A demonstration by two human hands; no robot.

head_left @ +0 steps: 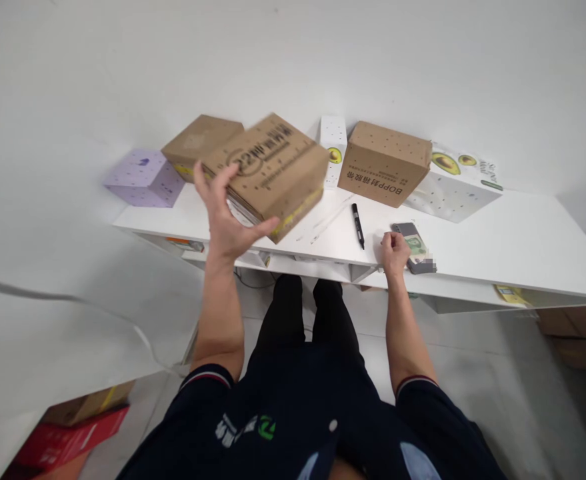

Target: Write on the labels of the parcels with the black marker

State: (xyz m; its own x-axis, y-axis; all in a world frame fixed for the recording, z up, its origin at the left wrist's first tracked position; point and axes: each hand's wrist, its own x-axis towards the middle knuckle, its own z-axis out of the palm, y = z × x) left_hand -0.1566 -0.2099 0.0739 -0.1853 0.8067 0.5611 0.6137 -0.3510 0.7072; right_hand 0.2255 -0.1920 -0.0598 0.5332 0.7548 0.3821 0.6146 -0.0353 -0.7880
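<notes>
My left hand (225, 223) is closed on a brown cardboard box (273, 167) with dark printing, thumb at its near lower edge and fingers on its left side. That box is tilted above the white shelf top. My right hand (395, 252) rests on the shelf with its fingers curled; what is in them, if anything, is hidden. Beside it lies a grey phone (425, 267) with a green banknote (416, 245) on top. A black marker pen (357, 227) lies between my two hands.
Along the wall on the white shelf (523, 247) stand a lilac box (145, 177), another cardboard box (200, 140), a slim avocado-printed box (333, 130), a BOPP carton (385, 163) and a larger avocado-printed box (460, 183). A pale cable (73, 299) hangs at left.
</notes>
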